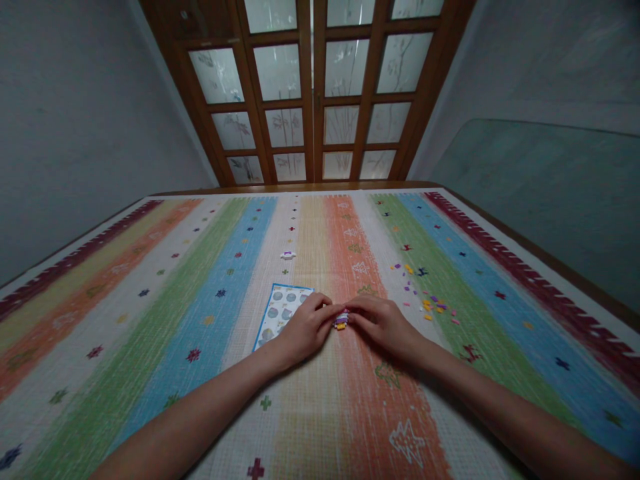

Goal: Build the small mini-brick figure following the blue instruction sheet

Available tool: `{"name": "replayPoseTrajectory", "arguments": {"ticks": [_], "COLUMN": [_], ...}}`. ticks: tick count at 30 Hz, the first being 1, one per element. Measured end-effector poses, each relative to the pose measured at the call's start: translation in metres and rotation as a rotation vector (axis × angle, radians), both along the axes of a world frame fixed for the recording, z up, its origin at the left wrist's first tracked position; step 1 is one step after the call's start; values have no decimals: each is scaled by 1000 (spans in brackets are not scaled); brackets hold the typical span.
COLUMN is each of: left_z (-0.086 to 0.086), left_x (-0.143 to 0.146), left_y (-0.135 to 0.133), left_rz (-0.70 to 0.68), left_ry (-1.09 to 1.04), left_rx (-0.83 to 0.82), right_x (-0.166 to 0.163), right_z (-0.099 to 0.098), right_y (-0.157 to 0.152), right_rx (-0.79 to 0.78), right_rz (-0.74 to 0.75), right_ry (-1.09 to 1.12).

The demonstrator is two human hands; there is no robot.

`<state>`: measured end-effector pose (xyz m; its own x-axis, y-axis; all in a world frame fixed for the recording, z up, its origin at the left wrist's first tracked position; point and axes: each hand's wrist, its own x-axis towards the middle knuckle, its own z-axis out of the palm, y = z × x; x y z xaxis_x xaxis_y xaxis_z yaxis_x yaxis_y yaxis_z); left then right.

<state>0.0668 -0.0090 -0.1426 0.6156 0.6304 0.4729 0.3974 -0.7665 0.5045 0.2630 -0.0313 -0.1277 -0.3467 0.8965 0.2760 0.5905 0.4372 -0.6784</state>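
Fingers of the left hand [305, 327] and right hand [383, 323] pinch a small brick cluster [341, 321] between them, loose bricks [430, 303] just right.

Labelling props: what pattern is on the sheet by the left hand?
Pale circles on white, blue border: sheet beside the left hand; head view.

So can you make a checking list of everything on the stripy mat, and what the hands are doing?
Surface: striped multicoloured woven mat covering the table.
Job's things: small purple-and-yellow brick cluster pinched between both hands; blue-edged printed paper sheet beside the left hand.
Clutter: scattered tiny purple, yellow and pink pieces right of the hands; one small white-and-purple piece farther off.
Grippers: left hand and right hand meet fingertip to fingertip on the cluster.
Cables: nothing seen.
Surroundings: wooden frosted-glass doors, grey walls.
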Motion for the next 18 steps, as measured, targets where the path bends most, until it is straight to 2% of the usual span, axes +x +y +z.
{"name": "replayPoseTrajectory", "arguments": {"ticks": [13, 18], "left_z": [4, 4], "left_x": [2, 2], "left_y": [-4, -4], "left_rz": [27, 30], "left_ry": [209, 218], "left_rx": [146, 197], "right_x": [-5, -5], "right_z": [-7, -10], "right_y": [-1, -1], "right_rx": [37, 27], "right_rz": [-39, -41], "right_ry": [38, 45]}}
